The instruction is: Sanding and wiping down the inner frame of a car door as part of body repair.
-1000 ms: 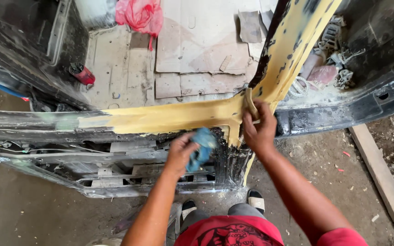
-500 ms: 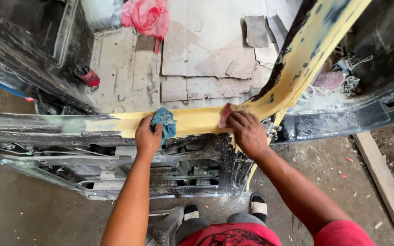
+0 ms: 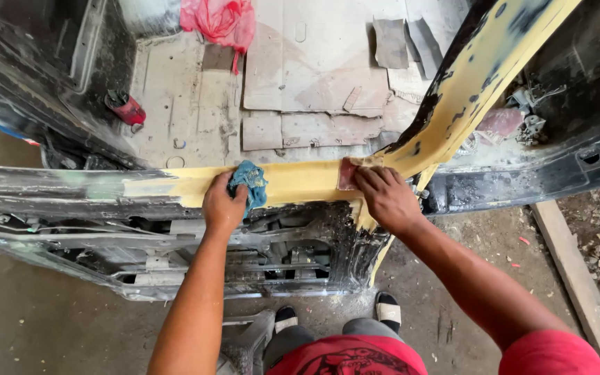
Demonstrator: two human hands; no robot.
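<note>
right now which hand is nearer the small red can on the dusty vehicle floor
Left. The left hand, pressing a blue rag on the yellow sill, lies just right of and below the red can; the right hand is much farther right.

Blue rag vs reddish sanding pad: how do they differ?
The blue rag is bunched and crumpled in the left hand; the reddish pad lies flat under the right hand. The rag sits mid-sill, the pad at the pillar corner. Both rest on the yellow filler strip.

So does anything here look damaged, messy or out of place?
The door frame is patchy: yellow filler over bare black metal where the left hand holds a blue rag and the right hand presses sandpaper. Torn cardboard litters the floor.
</note>
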